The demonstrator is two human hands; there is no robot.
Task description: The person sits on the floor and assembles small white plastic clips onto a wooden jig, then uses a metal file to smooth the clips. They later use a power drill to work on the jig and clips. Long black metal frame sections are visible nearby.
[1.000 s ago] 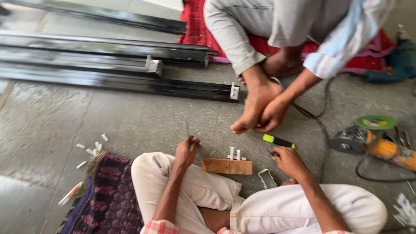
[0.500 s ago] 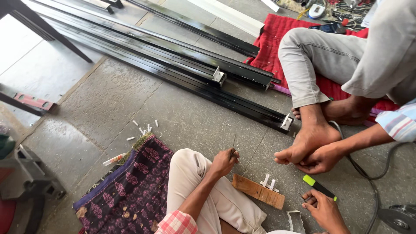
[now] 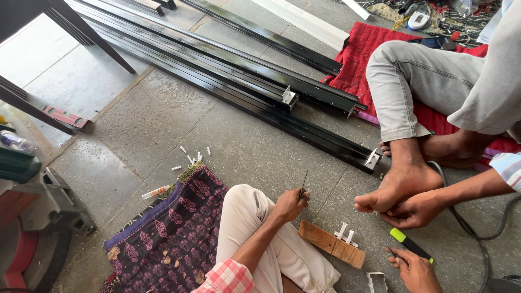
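Left hand (image 3: 290,204) around half-hidden thin metal rod (image 3: 304,181)

The right hand (image 3: 415,269) was cut off at the wrist by the bottom edge, its grip on a small dark object too tiny to identify, while the thin dark tool (image 3: 304,183) pinched in the left hand (image 3: 290,203) was too slender to name.
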